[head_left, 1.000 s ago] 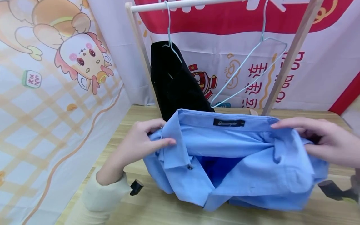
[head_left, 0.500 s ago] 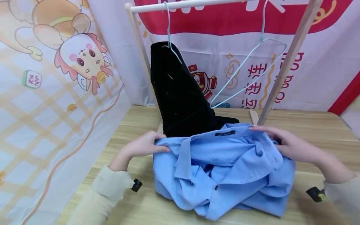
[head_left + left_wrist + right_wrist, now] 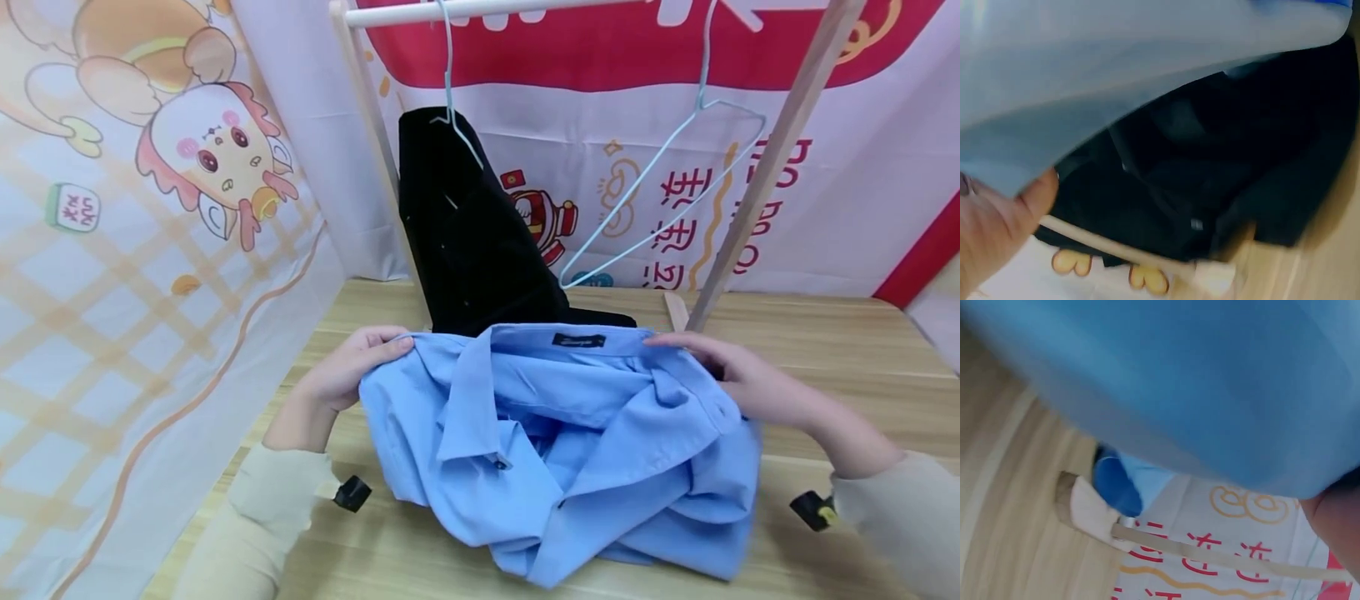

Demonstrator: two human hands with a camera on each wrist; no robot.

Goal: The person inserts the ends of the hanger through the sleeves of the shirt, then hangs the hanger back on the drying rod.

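Observation:
A light blue collared shirt point(image 3: 517, 383) with a dark neck label is held up over the wooden table, its collar spread and its lower part bunched. My left hand point(image 3: 360, 362) pinches the shirt's left shoulder between thumb and fingers. At the right side of the collar, my right hand point(image 3: 738, 379) grips the cloth, its index finger along the collar edge and the other fingers partly hidden. In the left wrist view the thumb point(image 3: 1038, 194) lies against the shirt's edge point(image 3: 1104, 87). Blue cloth point(image 3: 1210, 381) covers most of the right wrist view.
Behind the shirt stands a wooden rack point(image 3: 780, 150) with a white top bar point(image 3: 495, 8). A black garment point(image 3: 480, 225) hangs on its left hanger point(image 3: 448, 75); a bare pale-blue wire hanger point(image 3: 637, 179) hangs at right. Printed cloth walls point(image 3: 172, 275) enclose the wooden table point(image 3: 847, 358).
The shirt has been lowered, moved away from the camera, then shifted left and raised slightly. My left hand has moved outward to the shoulder; my right hand has come in leftward.

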